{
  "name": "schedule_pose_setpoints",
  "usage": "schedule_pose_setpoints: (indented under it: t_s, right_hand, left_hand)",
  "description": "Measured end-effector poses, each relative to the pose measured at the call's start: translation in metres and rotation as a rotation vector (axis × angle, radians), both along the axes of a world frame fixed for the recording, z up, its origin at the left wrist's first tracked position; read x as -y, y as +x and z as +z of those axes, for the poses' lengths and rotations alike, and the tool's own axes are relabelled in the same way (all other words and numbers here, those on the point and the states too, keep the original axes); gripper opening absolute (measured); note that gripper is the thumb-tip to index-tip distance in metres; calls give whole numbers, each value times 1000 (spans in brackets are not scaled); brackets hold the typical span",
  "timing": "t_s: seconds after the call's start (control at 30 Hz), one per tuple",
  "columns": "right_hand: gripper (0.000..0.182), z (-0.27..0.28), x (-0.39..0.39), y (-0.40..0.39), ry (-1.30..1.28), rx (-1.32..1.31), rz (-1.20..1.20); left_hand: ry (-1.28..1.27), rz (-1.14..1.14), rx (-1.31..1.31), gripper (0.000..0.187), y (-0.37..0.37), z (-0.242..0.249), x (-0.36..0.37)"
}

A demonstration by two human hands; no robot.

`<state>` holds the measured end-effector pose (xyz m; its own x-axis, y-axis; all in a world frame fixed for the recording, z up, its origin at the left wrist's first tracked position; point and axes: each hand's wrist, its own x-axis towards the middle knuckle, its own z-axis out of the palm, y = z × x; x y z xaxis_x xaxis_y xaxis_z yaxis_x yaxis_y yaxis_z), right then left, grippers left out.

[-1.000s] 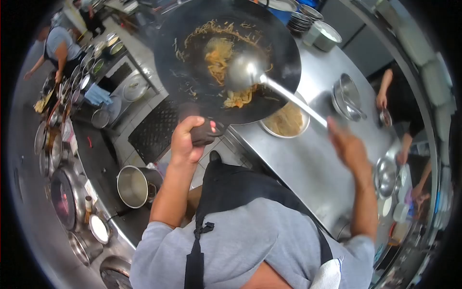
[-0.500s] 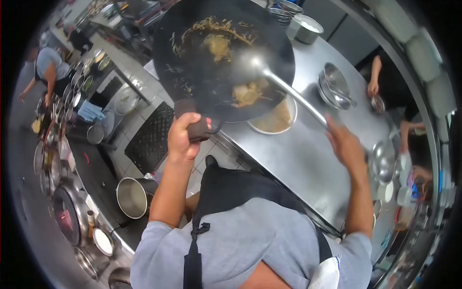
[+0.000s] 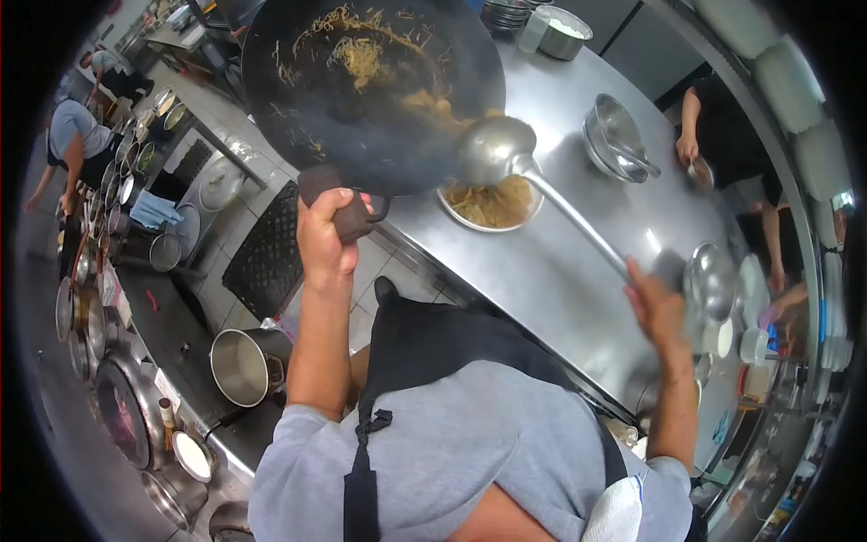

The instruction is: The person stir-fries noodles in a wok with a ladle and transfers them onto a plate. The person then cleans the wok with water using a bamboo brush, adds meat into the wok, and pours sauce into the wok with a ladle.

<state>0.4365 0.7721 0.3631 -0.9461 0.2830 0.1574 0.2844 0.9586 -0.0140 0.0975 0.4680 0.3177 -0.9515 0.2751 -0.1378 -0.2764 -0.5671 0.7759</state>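
Observation:
My left hand (image 3: 330,226) is closed round a dark pad or wrap on the handle of a large black wok (image 3: 361,135). The wok is tilted toward a plate (image 3: 461,219) on the steel counter. Thin noodle-like strands (image 3: 361,61) cling inside the wok, and brownish food (image 3: 492,200) fills the plate below its edge. My right hand (image 3: 657,307) grips the long handle of a metal ladle (image 3: 498,152). The ladle's bowl hangs at the wok's right rim, just above the plate, and its inside is hidden from me.
On the steel counter (image 3: 587,271) stand metal bowls (image 3: 614,135) holding a utensil, and a pot of white stuff (image 3: 562,32). A co-worker's hand (image 3: 688,149) holds a small bowl at the far right. A stockpot (image 3: 244,366) and stove lie to my left.
The wok has shifted left and slightly up in view. The ladle bowl has moved down to the wok's edge, and more food lies on the plate.

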Motion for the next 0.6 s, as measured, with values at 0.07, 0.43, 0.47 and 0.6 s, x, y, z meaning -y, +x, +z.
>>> schedule_pose_setpoints:
  t_s: [0.07, 0.43, 0.47, 0.6]
  right_hand:
    - [51, 30, -8, -2, 66, 42, 1]
    - [46, -7, 1, -123, -92, -174, 95]
    - [46, -24, 3, -118, -91, -176, 104]
    - [48, -61, 13, -46, -189, -153, -44]
  left_hand:
    - [-25, -17, 5, 25, -1, -2, 4]
    - [13, -83, 30, 14, 8, 5, 38]
    - [33, -65, 37, 14, 12, 7, 36]
    - [108, -10, 54, 25, 10, 4, 26]
